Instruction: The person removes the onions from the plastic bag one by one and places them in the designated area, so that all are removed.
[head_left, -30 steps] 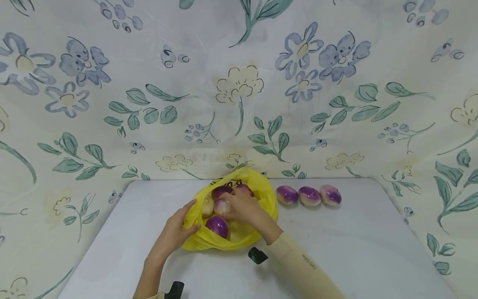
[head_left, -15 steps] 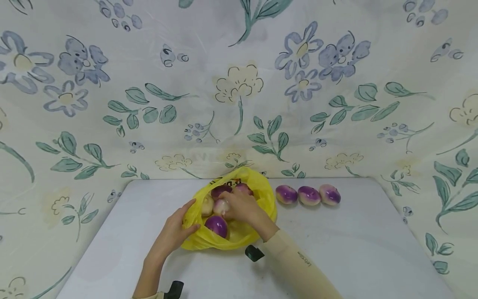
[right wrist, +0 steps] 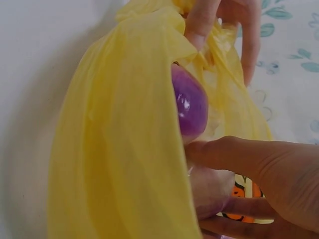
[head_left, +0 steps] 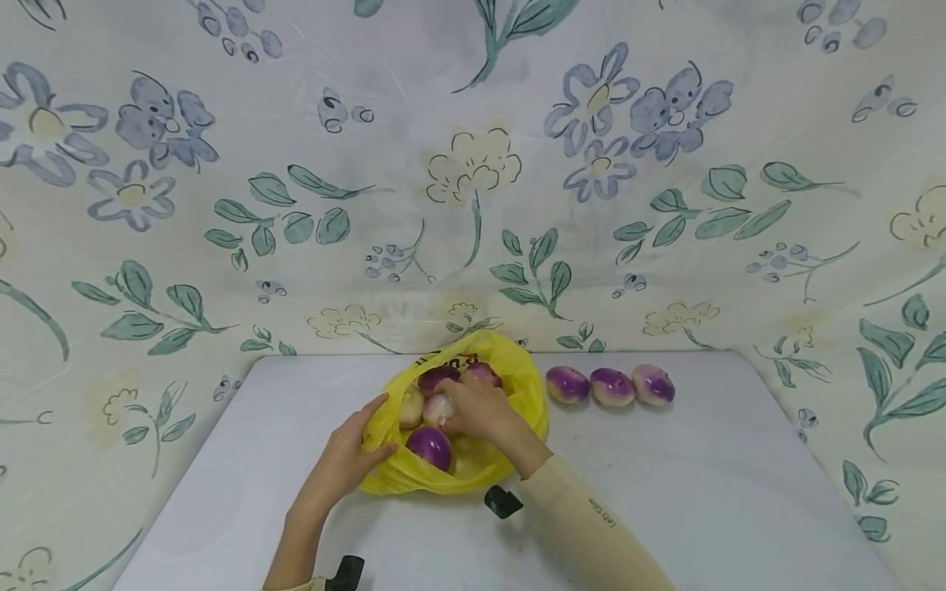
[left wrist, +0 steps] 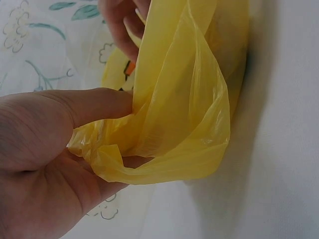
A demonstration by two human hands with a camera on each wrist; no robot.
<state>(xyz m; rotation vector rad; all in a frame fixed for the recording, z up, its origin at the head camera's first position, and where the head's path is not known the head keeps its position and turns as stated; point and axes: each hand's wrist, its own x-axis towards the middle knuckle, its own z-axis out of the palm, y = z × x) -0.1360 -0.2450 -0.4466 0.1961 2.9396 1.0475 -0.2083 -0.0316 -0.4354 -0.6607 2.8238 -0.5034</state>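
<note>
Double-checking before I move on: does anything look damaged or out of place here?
Nothing stands out. The bag is creased but shows no tear; the left hand holds it, and the right hand grips a pale turnip inside. Three turnips lie in a neat row beside the bag.

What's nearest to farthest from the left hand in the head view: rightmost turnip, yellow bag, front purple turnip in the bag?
1. Yellow bag: pinched by the left hand.
2. Front purple turnip: inside the bag.
3. Rightmost turnip: on the tabletop, far right.

Apparently "LetsSlim" [head_left: 602, 513] on the beige sleeve [head_left: 584, 532], illegible lettering [head_left: 463, 361] on the yellow bag [head_left: 528, 379]
</note>
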